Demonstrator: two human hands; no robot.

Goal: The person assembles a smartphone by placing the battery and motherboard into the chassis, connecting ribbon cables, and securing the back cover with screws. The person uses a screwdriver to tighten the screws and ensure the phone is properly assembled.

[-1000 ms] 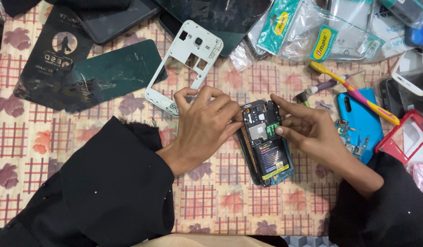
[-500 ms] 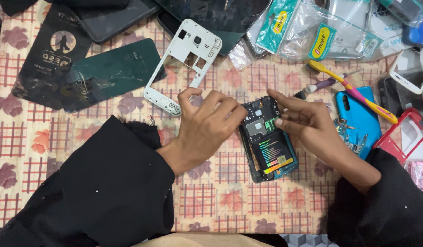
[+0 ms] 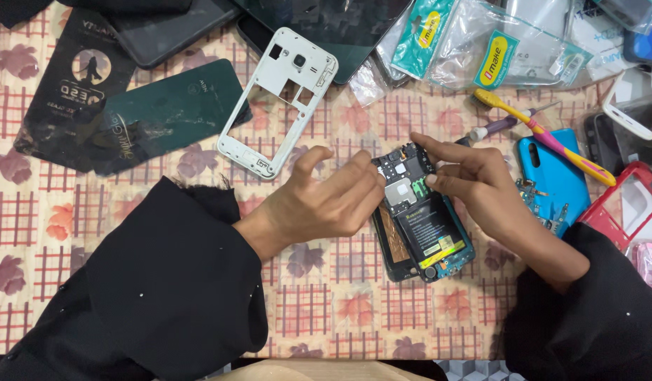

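On the checked floral tablecloth (image 3: 164, 289), both hands meet over an opened smartphone (image 3: 421, 226) lying back-up at centre — left hand (image 3: 326, 201) curled against its left edge, right hand (image 3: 474, 180) pinching fingers together on its upper circuit board. Close by: white phone frame (image 3: 276, 99), blue phone cover (image 3: 552, 176), yellow-pink toothbrush (image 3: 545, 137), dark green back cover (image 3: 164, 113).

Both forearms are reaching inward in black sleeves. The left hand (image 3: 326, 201) is lying palm-down, fingers (image 3: 365, 185) curled rightward. The right hand (image 3: 478, 187) is pinching, its fingers (image 3: 432, 182) pointing left, nearly meeting the left's.
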